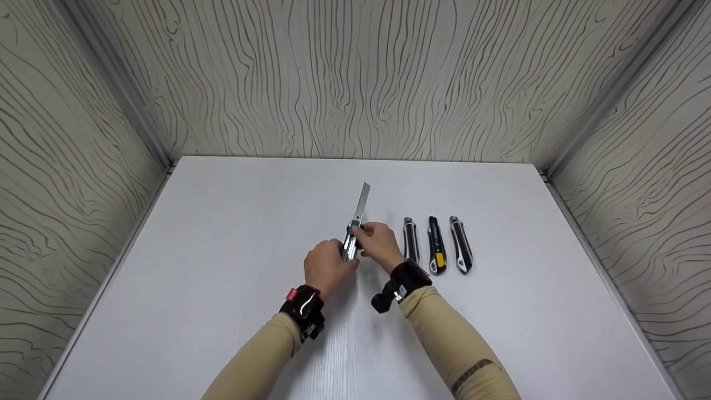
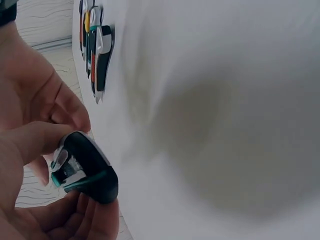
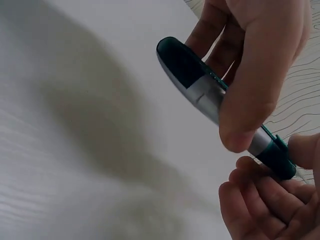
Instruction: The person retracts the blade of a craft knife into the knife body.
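Both hands hold a utility knife (image 1: 350,244) with a dark green and silver handle above the white table. Its long blade (image 1: 362,201) sticks out at the front and points away from me. My left hand (image 1: 325,266) grips the rear part of the handle between thumb and fingers. At the front, near the base of the blade, my right hand (image 1: 380,244) pinches the knife, with its thumb (image 3: 304,150) against the green slider. The left wrist view shows the handle's butt end (image 2: 90,170) between the left thumb and fingers.
To the right of the hands lie three more utility knives in a row: a dark one with silver edges (image 1: 410,239), a black and yellow one (image 1: 436,244), and another dark and silver one (image 1: 461,244). Wood-grain panels (image 1: 355,83) enclose the table (image 1: 233,222) at the back and sides.
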Demonstrator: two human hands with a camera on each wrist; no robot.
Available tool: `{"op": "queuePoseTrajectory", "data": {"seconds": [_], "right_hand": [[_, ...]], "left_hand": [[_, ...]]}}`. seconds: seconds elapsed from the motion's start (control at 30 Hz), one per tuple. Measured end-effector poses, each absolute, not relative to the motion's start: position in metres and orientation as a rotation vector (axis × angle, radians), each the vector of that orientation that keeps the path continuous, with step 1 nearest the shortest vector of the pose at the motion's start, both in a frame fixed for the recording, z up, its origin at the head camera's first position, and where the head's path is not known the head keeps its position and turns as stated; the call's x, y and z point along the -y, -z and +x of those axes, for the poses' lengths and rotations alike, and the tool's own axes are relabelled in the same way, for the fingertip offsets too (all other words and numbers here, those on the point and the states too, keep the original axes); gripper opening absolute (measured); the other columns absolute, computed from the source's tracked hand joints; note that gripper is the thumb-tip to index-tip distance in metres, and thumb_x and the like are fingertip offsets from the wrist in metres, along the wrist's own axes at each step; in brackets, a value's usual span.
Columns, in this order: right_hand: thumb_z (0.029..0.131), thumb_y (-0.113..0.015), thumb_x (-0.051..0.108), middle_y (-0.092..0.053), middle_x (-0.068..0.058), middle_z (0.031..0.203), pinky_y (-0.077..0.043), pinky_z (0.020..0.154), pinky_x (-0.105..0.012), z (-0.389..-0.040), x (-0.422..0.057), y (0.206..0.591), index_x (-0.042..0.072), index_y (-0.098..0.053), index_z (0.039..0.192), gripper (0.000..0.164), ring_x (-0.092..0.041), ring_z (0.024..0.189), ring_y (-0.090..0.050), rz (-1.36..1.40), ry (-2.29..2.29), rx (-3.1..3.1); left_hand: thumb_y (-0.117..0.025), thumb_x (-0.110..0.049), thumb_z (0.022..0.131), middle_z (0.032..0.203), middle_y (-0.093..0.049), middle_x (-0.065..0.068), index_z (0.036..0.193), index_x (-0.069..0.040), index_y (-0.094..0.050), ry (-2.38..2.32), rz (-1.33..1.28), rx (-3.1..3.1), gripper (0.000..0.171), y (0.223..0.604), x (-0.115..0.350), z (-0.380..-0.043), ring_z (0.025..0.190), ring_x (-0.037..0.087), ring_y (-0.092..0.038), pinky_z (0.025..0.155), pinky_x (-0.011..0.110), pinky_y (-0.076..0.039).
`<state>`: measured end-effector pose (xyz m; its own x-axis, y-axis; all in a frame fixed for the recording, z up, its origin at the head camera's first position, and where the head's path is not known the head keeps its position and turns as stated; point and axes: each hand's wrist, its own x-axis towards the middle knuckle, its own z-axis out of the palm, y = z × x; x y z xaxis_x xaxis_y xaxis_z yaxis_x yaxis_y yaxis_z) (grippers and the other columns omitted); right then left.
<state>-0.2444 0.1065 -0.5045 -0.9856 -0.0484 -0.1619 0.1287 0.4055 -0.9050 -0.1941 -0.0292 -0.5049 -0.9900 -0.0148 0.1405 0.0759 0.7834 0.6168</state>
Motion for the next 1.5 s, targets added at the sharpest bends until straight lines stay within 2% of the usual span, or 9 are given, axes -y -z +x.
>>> {"op": "queuePoseTrajectory", "data": {"seconds": [0.17, 0.3, 0.4, 0.5, 0.67, 0.8, 1.1, 1.5], "right_hand": [[0.096, -0.059, 0.022, -0.073, -0.017, 0.1, -0.06, 0.068, -0.03, -0.245, -0.106, 0.507, -0.004, -0.066, 0.112, 0.031, -0.016, 0.074, -0.069, 0.165, 1.794, -2.347], [0.097, -0.057, 0.021, -0.073, -0.016, 0.101, -0.059, 0.068, -0.028, -0.247, -0.108, 0.506, -0.003, -0.067, 0.11, 0.029, -0.021, 0.079, -0.07, 0.184, 1.816, -2.335], [0.097, -0.057, 0.021, -0.072, -0.014, 0.102, -0.058, 0.067, -0.028, -0.248, -0.111, 0.504, -0.001, -0.066, 0.11, 0.028, -0.019, 0.079, -0.067, 0.19, 1.82, -2.329], [0.098, -0.057, 0.021, -0.072, -0.013, 0.102, -0.057, 0.067, -0.027, -0.248, -0.115, 0.503, 0.0, -0.066, 0.112, 0.028, -0.014, 0.075, -0.063, 0.187, 1.817, -2.322], [0.099, -0.055, 0.023, -0.069, -0.011, 0.104, -0.055, 0.067, -0.025, -0.248, -0.12, 0.503, 0.0, -0.063, 0.119, 0.032, -0.013, 0.077, -0.061, 0.228, 1.819, -2.291], [0.1, -0.054, 0.027, -0.068, -0.011, 0.105, -0.055, 0.068, -0.025, -0.248, -0.121, 0.504, 0.001, -0.059, 0.124, 0.037, -0.013, 0.08, -0.062, 0.26, 1.856, -2.235], [0.1, -0.052, 0.041, -0.074, -0.011, 0.1, -0.057, 0.069, -0.027, -0.248, -0.126, 0.506, 0.003, -0.064, 0.116, 0.044, -0.014, 0.078, -0.07, 0.269, 1.957, -2.12], [0.1, -0.053, 0.037, -0.074, -0.009, 0.097, -0.055, 0.07, -0.025, -0.249, -0.123, 0.505, 0.002, -0.064, 0.119, 0.041, -0.013, 0.081, -0.071, 0.293, 1.943, -2.144]], "left_hand": [[-0.079, -0.033, 0.074, 0.072, -0.059, 0.0, 0.078, -0.01, -0.064, 1.026, -0.034, 2.851, 0.028, 0.506, 0.025, -0.19, 0.063, 0.016, -0.051, 0.055, 0.031, -0.04], [-0.078, -0.036, 0.077, 0.087, -0.063, 0.005, 0.096, -0.007, -0.068, 1.152, -0.08, 2.872, 0.036, 0.506, 0.026, -0.187, 0.073, 0.017, -0.055, 0.064, 0.033, -0.045], [-0.075, -0.038, 0.08, 0.101, -0.067, 0.008, 0.11, -0.006, -0.066, 1.339, -0.147, 2.908, 0.045, 0.506, 0.032, -0.187, 0.083, 0.018, -0.061, 0.074, 0.035, -0.049], [-0.074, -0.034, 0.082, 0.107, -0.069, 0.009, 0.114, -0.004, -0.066, 1.595, -0.213, 2.94, 0.044, 0.507, 0.04, -0.188, 0.091, 0.021, -0.064, 0.081, 0.036, -0.051], [-0.072, -0.014, 0.085, 0.102, -0.073, 0.017, 0.112, 0.004, -0.066, 2.083, -0.264, 2.848, 0.033, 0.517, 0.045, -0.191, 0.087, 0.022, -0.068, 0.078, 0.034, -0.057], [-0.069, -0.005, 0.085, 0.098, -0.072, 0.021, 0.109, 0.009, -0.065, 2.21, -0.263, 2.754, 0.028, 0.523, 0.041, -0.193, 0.08, 0.018, -0.069, 0.074, 0.032, -0.059], [-0.07, -0.006, 0.086, 0.099, -0.072, 0.018, 0.11, 0.007, -0.064, 2.196, -0.257, 2.744, 0.028, 0.526, 0.033, -0.191, 0.08, 0.013, -0.066, 0.076, 0.031, -0.058], [-0.069, -0.004, 0.085, 0.098, -0.072, 0.018, 0.109, 0.008, -0.064, 2.219, -0.227, 2.725, 0.027, 0.527, 0.029, -0.19, 0.078, 0.013, -0.065, 0.077, 0.035, -0.059]]}}
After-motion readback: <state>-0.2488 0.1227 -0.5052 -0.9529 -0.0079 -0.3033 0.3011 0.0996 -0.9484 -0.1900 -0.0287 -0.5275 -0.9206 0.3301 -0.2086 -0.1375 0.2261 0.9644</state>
